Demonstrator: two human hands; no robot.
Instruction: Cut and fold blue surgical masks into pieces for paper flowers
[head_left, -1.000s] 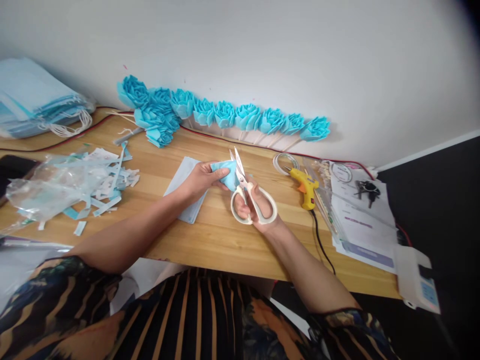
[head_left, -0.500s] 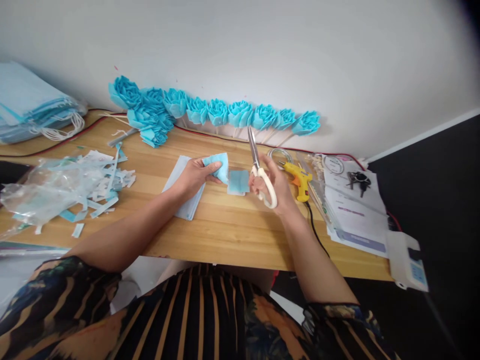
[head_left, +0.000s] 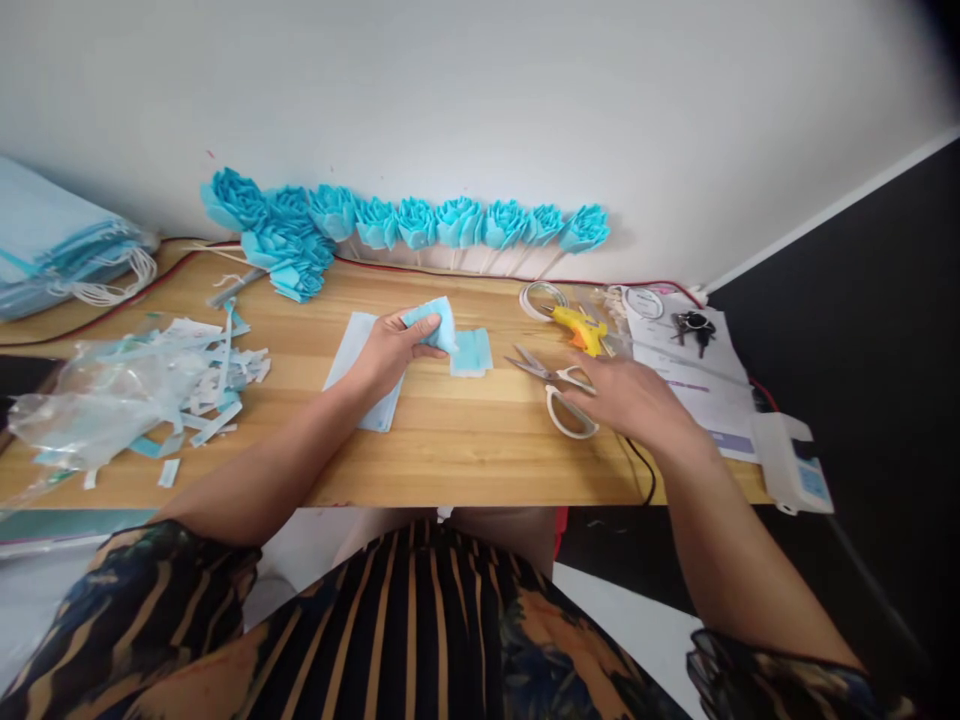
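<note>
My left hand point(head_left: 397, 345) is closed, pinching a folded light-blue fabric piece point(head_left: 433, 322) between thumb and fingers. Under that wrist lies a folded pale-blue face mask point(head_left: 384, 408). Small cut squares of blue fabric point(head_left: 470, 352) rest on the table just right of the left fingers. White-handled scissors point(head_left: 553, 380) lie low at the table with their blades apart, pointing left. My right hand point(head_left: 626, 392) is over their handles, palm down; its fingers are partly hidden, and whether they grip is unclear. A yellow glue gun point(head_left: 581, 328) sits just beyond, its grip partly covered by that hand.
Blue fabric flowers point(head_left: 460, 222) on sticks lean along the wall. At left are a stack of masks point(head_left: 67, 240), a clear plastic bag point(head_left: 112, 395) and cut strips point(head_left: 217, 385). Papers point(head_left: 682, 370), keys point(head_left: 696, 330) and a white device point(head_left: 791, 465) are at right.
My right hand has moved right and lowered the scissors from upright to flat by the table, blades now apart and pointing left. My left hand still holds the folded blue piece.
</note>
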